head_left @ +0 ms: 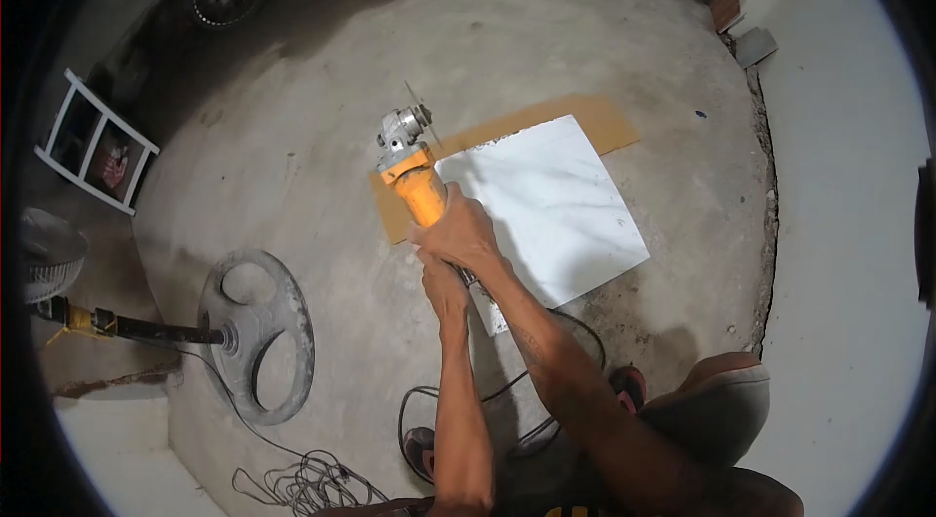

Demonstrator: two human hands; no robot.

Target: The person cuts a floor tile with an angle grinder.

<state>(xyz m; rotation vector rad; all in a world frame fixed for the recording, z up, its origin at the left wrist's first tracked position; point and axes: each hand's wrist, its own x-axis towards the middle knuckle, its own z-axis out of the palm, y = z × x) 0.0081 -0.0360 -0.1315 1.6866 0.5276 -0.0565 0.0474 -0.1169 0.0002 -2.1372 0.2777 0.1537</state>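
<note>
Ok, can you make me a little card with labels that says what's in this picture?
Tool: orange angle grinder, disc end pointing away from the person
Right hand: wrapped around the grinder's orange body
Left hand: gripping its rear end
Beneath: white tile lying on cardboard
Ground: concrete floor
Nearby: tangled cable, round metal base

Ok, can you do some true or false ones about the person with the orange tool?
1. The left hand and the right hand both grip the orange grinder. True.
2. The white tile lies on a blue blanket. False: it lies on brown cardboard.
3. A round weight plate lies on the floor to the person's left. True.
4. The cable hangs neatly on a wall. False: it lies tangled on the concrete floor.
</note>
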